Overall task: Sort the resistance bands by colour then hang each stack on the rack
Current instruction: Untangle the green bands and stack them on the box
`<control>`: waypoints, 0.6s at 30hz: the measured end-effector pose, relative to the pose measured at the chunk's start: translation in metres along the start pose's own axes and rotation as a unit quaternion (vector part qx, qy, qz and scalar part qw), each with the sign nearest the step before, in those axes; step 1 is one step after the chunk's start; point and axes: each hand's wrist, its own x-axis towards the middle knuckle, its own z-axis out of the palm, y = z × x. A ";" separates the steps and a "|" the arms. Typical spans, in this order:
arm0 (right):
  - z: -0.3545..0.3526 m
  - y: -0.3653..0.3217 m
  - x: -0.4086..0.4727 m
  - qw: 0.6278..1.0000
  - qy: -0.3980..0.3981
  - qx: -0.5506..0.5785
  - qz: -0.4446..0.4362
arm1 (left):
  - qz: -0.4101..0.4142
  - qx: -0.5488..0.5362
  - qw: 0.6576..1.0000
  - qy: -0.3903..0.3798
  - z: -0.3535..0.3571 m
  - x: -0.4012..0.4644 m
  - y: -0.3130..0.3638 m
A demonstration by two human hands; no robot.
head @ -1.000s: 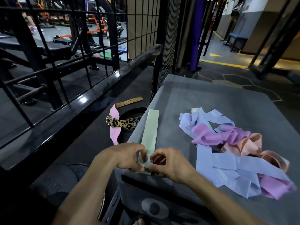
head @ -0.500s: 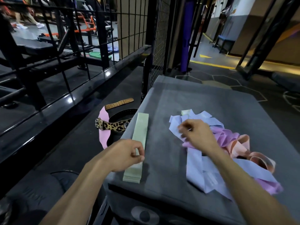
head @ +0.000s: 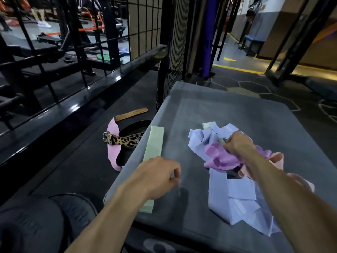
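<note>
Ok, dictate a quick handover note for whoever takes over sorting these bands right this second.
Left hand: hovers over the near end of the green stack, fingers loosely curled, holding nothing.
Right hand: reaching into the mixed pile, fingers curled among the purple bands; which band it grips is hidden.
Done: green bands lie flat in one stack on the left edge of the grey box.
Left: one green band peeks from the pile's far side; the lavender, purple and peach bands are tangled and unsorted. Nothing is hung yet.
</note>
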 end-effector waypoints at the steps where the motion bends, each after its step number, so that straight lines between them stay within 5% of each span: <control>1: 0.000 0.000 0.000 1.000 -0.003 0.008 0.008 | 0.001 0.002 1.000 -0.001 0.000 0.002 0.001; 9: -0.009 -0.006 -0.016 0.991 -0.039 0.123 0.042 | 0.002 0.004 1.000 -0.011 -0.001 0.003 0.014; 18: -0.096 0.009 -0.030 0.961 0.024 0.272 -0.036 | 0.006 -0.005 1.000 -0.003 0.002 0.007 0.035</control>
